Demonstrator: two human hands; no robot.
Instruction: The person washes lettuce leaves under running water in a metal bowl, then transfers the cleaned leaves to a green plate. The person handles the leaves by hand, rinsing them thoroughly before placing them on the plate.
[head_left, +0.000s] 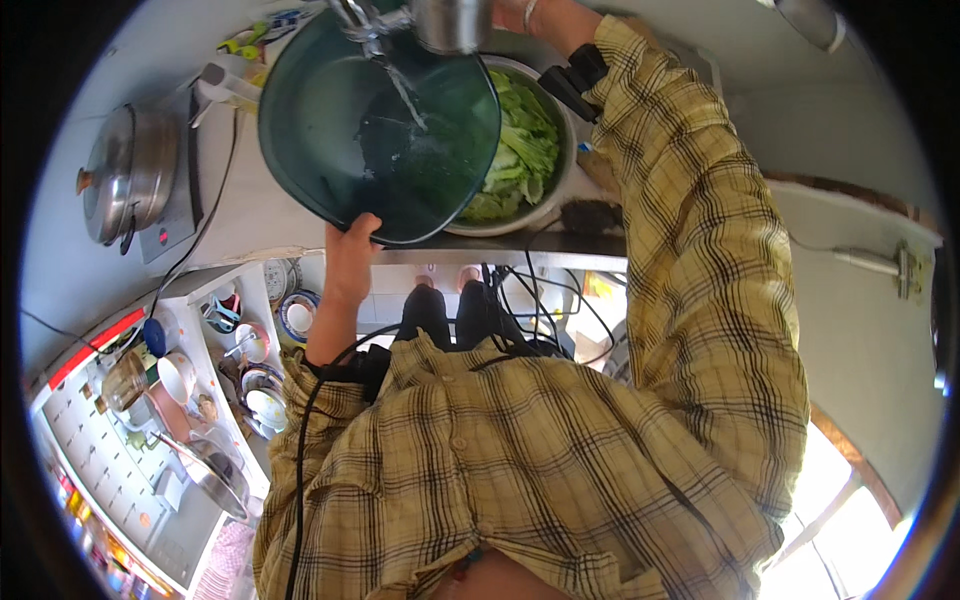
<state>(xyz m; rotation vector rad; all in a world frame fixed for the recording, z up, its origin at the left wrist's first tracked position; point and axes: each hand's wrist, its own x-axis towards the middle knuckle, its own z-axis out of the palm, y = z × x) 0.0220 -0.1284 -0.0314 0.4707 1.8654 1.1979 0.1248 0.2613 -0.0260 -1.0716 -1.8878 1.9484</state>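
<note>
My left hand (351, 247) grips the near rim of a dark green basin (307, 127), thumb over the edge. A stream of water (405, 94) runs from a metal faucet (367, 30) into the basin, and water lies in its bottom. Beside a metal cylinder (452, 24) at the faucet, my right hand (517, 15) is at the top edge. Its fingers are mostly hidden, so what it touches cannot be seen. Leafy green lettuce (521, 146) fills a round bowl (568, 161), partly covered by the basin's right side.
On the left, a lidded steel pot (135, 176) stands on an electric cooktop (176, 225) with a lit red light. A black cable (217, 202) crosses the counter (255, 217). Below are shelves with bowls (178, 377) and plates (266, 409). Loose cables (540, 300) hang before my legs.
</note>
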